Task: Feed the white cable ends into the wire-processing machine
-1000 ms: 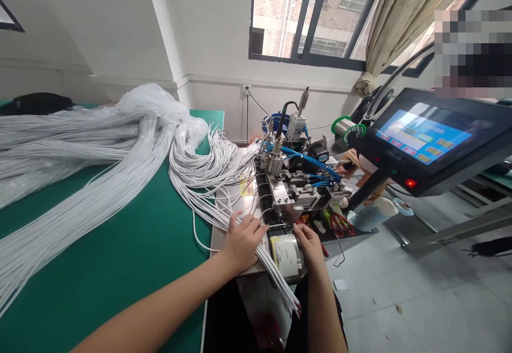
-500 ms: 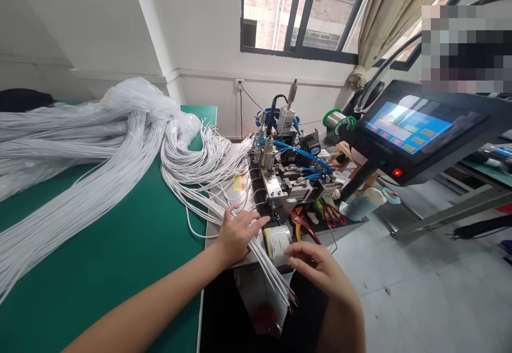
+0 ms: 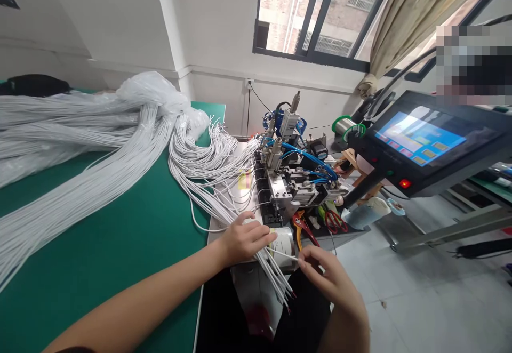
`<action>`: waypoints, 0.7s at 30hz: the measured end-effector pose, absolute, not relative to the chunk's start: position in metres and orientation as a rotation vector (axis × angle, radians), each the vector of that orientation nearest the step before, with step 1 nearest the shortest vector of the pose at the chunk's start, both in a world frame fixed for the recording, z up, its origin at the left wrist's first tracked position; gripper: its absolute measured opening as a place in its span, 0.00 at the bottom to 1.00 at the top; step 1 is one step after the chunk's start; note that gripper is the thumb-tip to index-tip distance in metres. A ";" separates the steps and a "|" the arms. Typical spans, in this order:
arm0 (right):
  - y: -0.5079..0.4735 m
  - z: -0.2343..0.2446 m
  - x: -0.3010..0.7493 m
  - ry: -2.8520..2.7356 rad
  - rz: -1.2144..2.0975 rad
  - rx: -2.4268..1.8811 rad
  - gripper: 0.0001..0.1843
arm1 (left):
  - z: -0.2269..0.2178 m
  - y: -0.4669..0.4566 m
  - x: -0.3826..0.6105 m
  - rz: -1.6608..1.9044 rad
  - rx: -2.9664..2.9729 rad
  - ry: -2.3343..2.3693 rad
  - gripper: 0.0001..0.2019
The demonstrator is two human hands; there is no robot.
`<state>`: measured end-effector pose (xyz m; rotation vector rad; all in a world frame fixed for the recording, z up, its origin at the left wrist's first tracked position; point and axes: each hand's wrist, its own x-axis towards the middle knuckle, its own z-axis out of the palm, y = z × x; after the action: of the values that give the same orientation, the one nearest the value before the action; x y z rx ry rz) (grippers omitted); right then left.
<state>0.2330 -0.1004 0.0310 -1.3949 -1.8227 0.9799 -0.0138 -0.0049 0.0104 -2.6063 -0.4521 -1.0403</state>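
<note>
beside the machine (image 3: 280, 185), left hand (image 3: 247, 239) over white cables (image 3: 273, 274), its grip hidden, right hand (image 3: 326, 273) pinching one cable (image 3: 286, 255), grip narrow

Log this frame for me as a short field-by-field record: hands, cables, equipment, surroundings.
Left hand: lying over a bundle of white cables; grip underneath hidden
Right hand: fingertips pinching a single white cable near its end
Nearby: labelled cylinder, just beyond the single white cable
Machine: metal assembly with blue tubes
Screen: lit, mostly blue, text unreadable
Tools: pliers, red-handled scissors
Table: green, bearing many more white cables
</note>
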 end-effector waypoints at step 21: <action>-0.057 -0.017 0.208 -0.903 0.786 -1.352 0.17 | 0.004 -0.004 -0.009 -1.022 -2.633 -0.589 0.09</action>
<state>0.2082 -0.0574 -0.0172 -1.3516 -0.9027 0.7857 -0.0094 -0.0042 0.0037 -2.6331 -0.5893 -1.0217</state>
